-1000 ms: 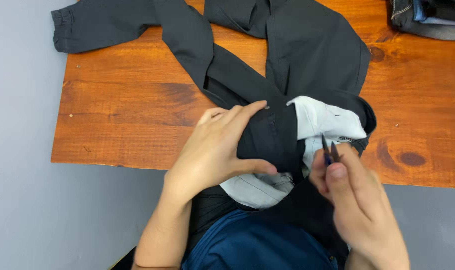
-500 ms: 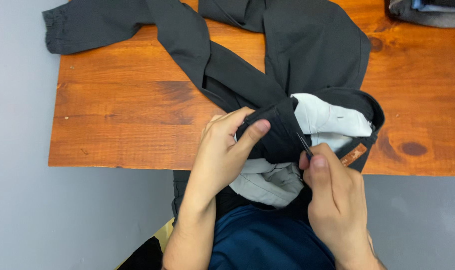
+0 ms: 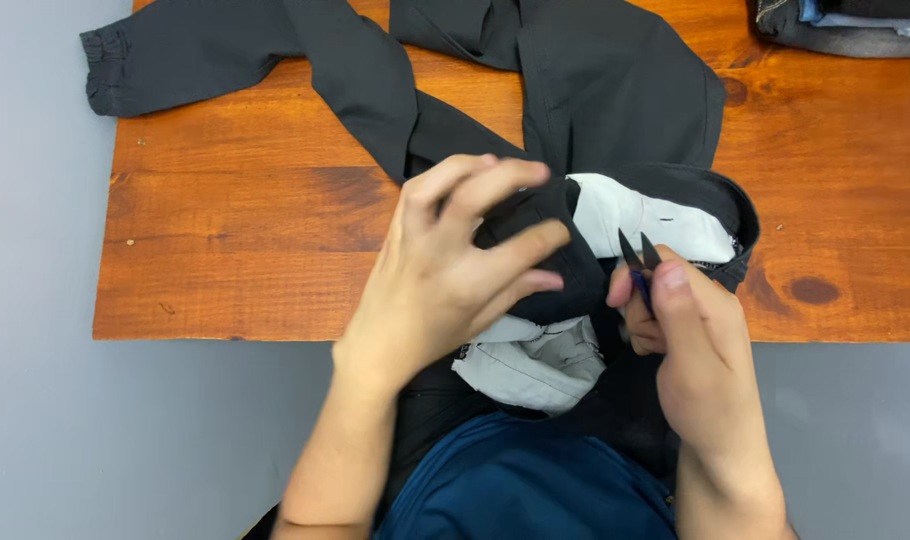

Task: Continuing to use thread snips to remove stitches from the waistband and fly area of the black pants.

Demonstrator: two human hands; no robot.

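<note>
Black trousers (image 3: 615, 90) lie spread over the wooden table (image 3: 225, 240), one cuffed leg reaching the far left. Their waist is turned inside out near the front edge, showing white pocket lining (image 3: 655, 222) and grey lining (image 3: 530, 360). My left hand (image 3: 445, 270) pinches a fold of the black waistband fabric (image 3: 550, 255). My right hand (image 3: 685, 335) holds small thread snips (image 3: 638, 262), blades pointing up at the white lining, just right of the pinched fold.
Folded dark and blue clothes (image 3: 845, 25) sit at the table's far right corner. The table's front edge runs just under my hands, with grey floor (image 3: 45, 400) on both sides. My blue top (image 3: 525, 490) fills the bottom middle.
My left hand has shifted its pinch on the waistband, fingers now spread more. My right hand has brought the snips up, so their blades now show against the white lining.
</note>
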